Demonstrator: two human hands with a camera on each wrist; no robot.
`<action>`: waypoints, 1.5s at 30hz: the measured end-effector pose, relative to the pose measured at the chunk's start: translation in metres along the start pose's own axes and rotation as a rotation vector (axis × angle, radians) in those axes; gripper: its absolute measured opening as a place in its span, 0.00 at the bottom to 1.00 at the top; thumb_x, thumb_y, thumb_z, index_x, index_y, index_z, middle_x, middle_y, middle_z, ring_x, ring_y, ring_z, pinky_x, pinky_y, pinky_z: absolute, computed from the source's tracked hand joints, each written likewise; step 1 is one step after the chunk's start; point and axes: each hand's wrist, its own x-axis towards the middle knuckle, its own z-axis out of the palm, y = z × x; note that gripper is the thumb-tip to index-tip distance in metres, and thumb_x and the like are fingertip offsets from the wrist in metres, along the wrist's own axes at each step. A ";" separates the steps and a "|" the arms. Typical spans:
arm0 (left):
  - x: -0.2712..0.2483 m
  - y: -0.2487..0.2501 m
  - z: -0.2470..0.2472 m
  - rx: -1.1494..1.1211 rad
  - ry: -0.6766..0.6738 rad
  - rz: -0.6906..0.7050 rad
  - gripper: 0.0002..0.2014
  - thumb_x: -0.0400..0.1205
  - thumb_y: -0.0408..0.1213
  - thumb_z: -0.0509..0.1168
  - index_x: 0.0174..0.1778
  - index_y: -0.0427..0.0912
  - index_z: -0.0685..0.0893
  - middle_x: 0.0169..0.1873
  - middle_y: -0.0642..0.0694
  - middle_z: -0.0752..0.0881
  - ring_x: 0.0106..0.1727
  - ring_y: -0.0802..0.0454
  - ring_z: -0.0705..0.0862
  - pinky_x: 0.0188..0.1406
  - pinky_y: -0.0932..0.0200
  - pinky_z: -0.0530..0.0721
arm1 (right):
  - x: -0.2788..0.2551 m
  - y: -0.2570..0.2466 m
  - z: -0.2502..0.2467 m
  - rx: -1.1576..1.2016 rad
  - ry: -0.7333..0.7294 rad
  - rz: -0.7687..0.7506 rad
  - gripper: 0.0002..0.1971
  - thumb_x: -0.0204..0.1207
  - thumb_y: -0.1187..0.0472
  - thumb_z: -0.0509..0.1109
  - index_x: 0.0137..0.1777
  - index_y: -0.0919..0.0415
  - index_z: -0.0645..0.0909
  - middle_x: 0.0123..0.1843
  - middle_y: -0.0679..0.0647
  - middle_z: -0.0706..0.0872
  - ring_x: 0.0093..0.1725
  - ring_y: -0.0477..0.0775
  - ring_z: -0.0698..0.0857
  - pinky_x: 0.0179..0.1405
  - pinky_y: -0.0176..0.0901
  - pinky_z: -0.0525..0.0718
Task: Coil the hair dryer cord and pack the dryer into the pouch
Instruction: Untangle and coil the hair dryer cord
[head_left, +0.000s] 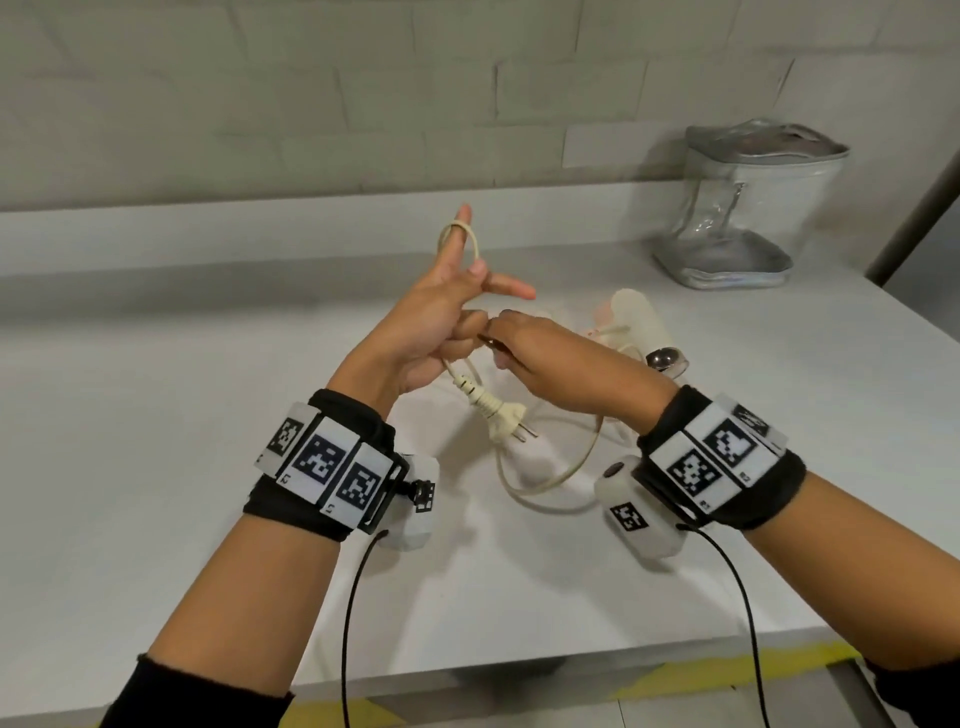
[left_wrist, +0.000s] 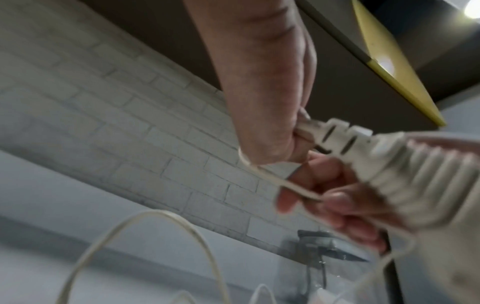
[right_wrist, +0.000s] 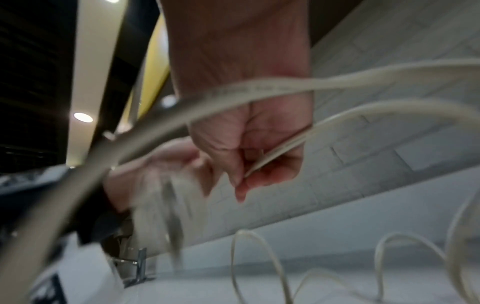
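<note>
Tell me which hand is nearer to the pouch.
Right. The right hand pinches the cord mid-table, on the pouch's side; the left hand, cord looped over a finger, is farther away.

Both forearms reach forward and the hands meet above the counter — each wrist wears a black band with marker tiles. The left hand (head_left: 415, 317) is raised, its index finger straight up and another pointing right, with the cord (head_left: 470, 244) looped over them. The right hand (head_left: 540, 348) lies knuckles up — fingers curled, pinching the cord.
</note>
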 end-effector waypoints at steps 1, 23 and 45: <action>0.000 -0.001 -0.003 0.104 0.007 -0.023 0.28 0.88 0.39 0.50 0.79 0.67 0.47 0.44 0.52 0.89 0.16 0.63 0.57 0.10 0.72 0.55 | -0.005 0.001 -0.007 -0.077 -0.004 -0.023 0.11 0.81 0.66 0.57 0.61 0.61 0.76 0.54 0.54 0.79 0.51 0.54 0.79 0.49 0.48 0.76; 0.004 -0.001 0.007 0.139 0.175 0.202 0.18 0.86 0.30 0.48 0.45 0.49 0.83 0.11 0.56 0.69 0.14 0.61 0.65 0.26 0.65 0.74 | 0.021 -0.006 -0.070 0.325 0.390 -0.337 0.09 0.67 0.58 0.77 0.40 0.62 0.82 0.35 0.40 0.81 0.33 0.34 0.78 0.33 0.25 0.72; -0.018 0.020 -0.003 0.156 0.240 0.353 0.20 0.87 0.51 0.37 0.62 0.73 0.72 0.60 0.54 0.85 0.19 0.57 0.82 0.10 0.65 0.52 | 0.037 0.023 -0.045 1.071 0.166 0.168 0.10 0.84 0.65 0.55 0.55 0.60 0.79 0.34 0.49 0.68 0.18 0.39 0.66 0.17 0.30 0.65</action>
